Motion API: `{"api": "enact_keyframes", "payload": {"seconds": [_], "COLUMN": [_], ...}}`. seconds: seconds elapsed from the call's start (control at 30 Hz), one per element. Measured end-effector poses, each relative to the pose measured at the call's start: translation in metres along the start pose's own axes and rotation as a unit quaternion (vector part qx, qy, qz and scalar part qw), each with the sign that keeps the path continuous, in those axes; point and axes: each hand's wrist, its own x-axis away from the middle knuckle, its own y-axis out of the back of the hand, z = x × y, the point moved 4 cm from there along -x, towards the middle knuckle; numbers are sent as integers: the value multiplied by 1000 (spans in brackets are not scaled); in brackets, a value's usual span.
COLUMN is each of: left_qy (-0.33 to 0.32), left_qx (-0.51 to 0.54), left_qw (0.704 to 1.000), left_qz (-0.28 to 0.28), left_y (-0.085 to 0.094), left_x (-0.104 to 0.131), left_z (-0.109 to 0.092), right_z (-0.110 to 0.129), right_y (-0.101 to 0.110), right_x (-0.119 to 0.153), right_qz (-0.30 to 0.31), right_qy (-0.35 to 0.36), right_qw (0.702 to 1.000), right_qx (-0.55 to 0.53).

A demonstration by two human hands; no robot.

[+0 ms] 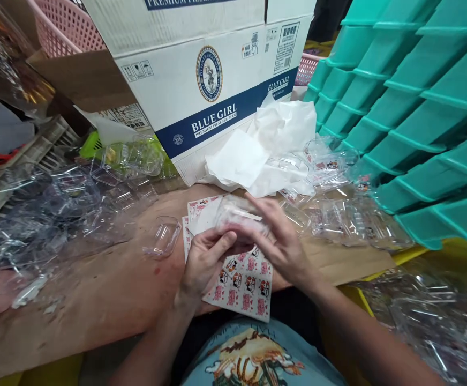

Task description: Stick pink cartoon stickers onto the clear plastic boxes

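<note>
In front of me a small clear plastic box (pixel 237 206) is held up between my two hands, blurred by motion. My left hand (pixel 209 257) grips its near left side, thumb on top. A white paper piece (pixel 204 219) sticks out by that hand's fingers. My right hand (pixel 287 241) holds the box's right side, its index finger raised along the edge and smeared. Under both hands lie sticker sheets (pixel 241 289) with rows of pink and orange-black cartoon figures, partly hidden by the hands.
Clear plastic boxes lie heaped at left (pixel 68 198), with one single box (pixel 162 236) nearer. Crumpled white paper (pixel 257 155) rests against a beer carton (pixel 217 96). At right are stickered boxes (pixel 338 220), stacked teal bins (pixel 418 118) and more clear boxes (pixel 430 327) low down.
</note>
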Motion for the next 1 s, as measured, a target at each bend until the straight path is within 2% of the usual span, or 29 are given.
{"api": "enact_keyframes", "payload": {"seconds": [0.03,0.07,0.1,0.13,0.17,0.2,0.23,0.27,0.3,0.33,0.4,0.43,0.5,0.57,0.6,0.67,0.73,0.8,0.87,0.9,0.93,1.0], "left_qy": [-16,-42,-73,-100,-113,-114,-108,-100,-95,-94,-106,-115,-130,-122,-100,-17,67,105,118,122,124,109], "left_qx": [-92,-198,-304,-401,-474,-519,-538,-537,-525,-508,-477,-465,-444,-395,-342,-186,-32,19,7,-6,-14,-13], "left_qw": [996,979,950,910,871,844,833,834,842,854,871,876,886,910,934,981,988,979,984,988,991,994], "left_qz": [10,5,-14,-36,-54,-66,-73,-76,-75,-70,-55,-47,-35,-24,-10,56,137,173,136,99,56,-24], "left_y": [5,14,24,34,43,51,57,61,63,63,59,57,53,49,48,44,39,41,49,55,59,65], "left_x": [-7,-15,-24,-34,-45,-56,-66,-76,-83,-89,-93,-91,-82,-67,-60,-47,-37,-34,-34,-34,-34,-32], "left_z": [1,3,5,8,11,16,21,25,28,30,30,27,19,5,-3,-14,-23,-26,-22,-17,-13,-5], "right_z": [-17,-37,-58,-80,-100,-115,-125,-127,-124,-115,-90,-77,-56,-46,-44,-43,-42,-41,-43,-44,-45,-42], "right_y": [22,49,77,102,124,140,150,152,145,131,84,58,13,-15,-23,-29,-29,-27,-27,-27,-27,-28], "right_x": [-9,-18,-26,-35,-43,-51,-56,-59,-60,-59,-53,-48,-41,-39,-41,-49,-58,-65,-67,-67,-66,-61], "right_qz": [-35,-100,-157,-187,-200,-179,-162,-147,-130,-109,-39,7,72,118,143,199,258,312,345,340,310,197], "right_qy": [-6,-15,-27,-45,-68,-92,-107,-111,-104,-86,-40,-22,-12,-26,-36,-49,-49,-51,-53,-48,-33,15], "right_qw": [998,988,969,947,926,910,897,890,900,922,975,987,995,993,988,974,954,929,911,916,936,980], "right_qx": [47,115,189,256,314,362,398,416,403,361,215,157,69,3,-34,-96,-144,-193,-219,-206,-162,-23]}}
